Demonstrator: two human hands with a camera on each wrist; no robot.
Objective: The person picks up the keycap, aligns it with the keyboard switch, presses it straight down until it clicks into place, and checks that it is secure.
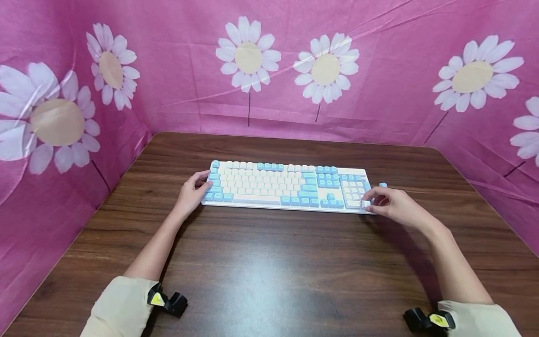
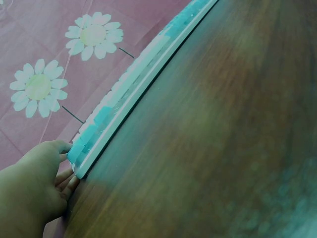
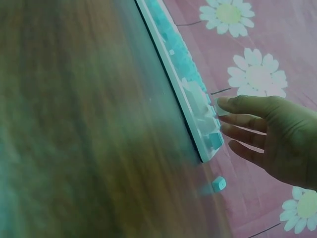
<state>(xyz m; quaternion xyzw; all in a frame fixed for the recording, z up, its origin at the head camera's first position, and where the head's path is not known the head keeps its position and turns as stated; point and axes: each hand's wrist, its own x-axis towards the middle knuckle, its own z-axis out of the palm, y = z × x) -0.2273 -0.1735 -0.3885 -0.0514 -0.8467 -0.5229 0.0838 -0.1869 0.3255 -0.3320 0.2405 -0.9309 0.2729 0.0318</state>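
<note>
A white keyboard (image 1: 265, 186) with white and light-blue keycaps lies across the table. My left hand (image 1: 191, 194) grips its left end, with thumb and fingers on either side of the corner in the left wrist view. Over the number pad at the other end, my right hand (image 1: 393, 206) pinches a white keycap (image 3: 221, 107) between thumb and index finger. The remaining fingers of that hand are spread and slightly bent. A loose light-blue keycap (image 3: 219, 184) sits on the table just past the keyboard's right end.
The brown wood-grain table (image 1: 261, 267) is bordered at the back and sides by a pink cloth (image 1: 177, 61) printed with white daisies. Black camera mounts (image 1: 168, 302) are strapped at both light-coloured sleeves.
</note>
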